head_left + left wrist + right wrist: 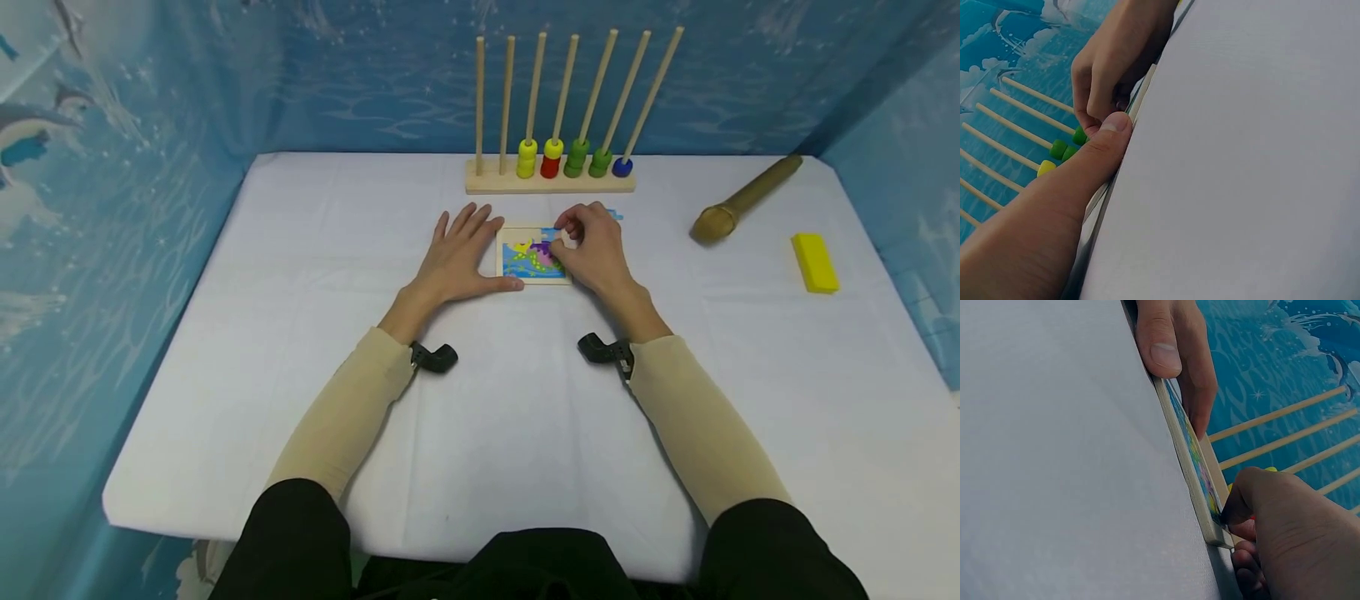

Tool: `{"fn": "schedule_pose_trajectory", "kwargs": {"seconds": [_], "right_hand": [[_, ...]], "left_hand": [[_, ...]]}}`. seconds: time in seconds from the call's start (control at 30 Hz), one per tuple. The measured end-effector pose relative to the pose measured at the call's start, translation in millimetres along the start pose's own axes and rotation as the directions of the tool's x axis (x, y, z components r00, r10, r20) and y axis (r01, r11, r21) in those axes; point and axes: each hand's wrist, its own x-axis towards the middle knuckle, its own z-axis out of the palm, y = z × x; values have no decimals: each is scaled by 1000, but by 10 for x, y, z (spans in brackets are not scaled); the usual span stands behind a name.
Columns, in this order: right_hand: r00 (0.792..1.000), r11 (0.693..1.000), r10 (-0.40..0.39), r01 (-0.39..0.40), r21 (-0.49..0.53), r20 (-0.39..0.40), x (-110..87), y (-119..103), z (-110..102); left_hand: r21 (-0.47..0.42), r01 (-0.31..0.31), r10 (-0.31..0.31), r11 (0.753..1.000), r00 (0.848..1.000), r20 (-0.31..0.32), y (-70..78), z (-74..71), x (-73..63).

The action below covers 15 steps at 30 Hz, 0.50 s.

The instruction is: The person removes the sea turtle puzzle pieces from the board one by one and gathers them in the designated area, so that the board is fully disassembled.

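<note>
A small wooden jigsaw puzzle (pixel 528 264) with a colourful sea-animal picture lies flat in its light frame. My left hand (pixel 459 260) spreads its straight fingers around the puzzle's left end, its thumb (pixel 1107 140) along the near edge. At the right end, my right hand (pixel 600 250) has its thumb and forefinger bent together over the picture, pinching what seems to be a puzzle piece, mostly hidden by the fingers. The puzzle's right end (pixel 1216 534) shows beside these fingertips in the right wrist view. A loose blue piece (pixel 615 215) lies just behind the right hand.
Behind the puzzle stands a wooden peg rack (pixel 495 181) with tall rods and coloured beads. To the right lie a brown, club-like object (pixel 757 193) and a yellow block (pixel 815 263). A blue sea-patterned curtain (pixel 360 83) borders the white table (pixel 480 467).
</note>
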Motion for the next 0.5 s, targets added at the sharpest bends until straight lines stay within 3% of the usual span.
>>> {"fn": "schedule_pose_trajectory", "kwargs": {"seconds": [0.5], "right_hand": [[999, 999, -31, 31, -22, 19, -13, -28, -14]], "left_hand": [[-16, -1, 1, 1000, 1000, 4, -5, -12, -1]]}}
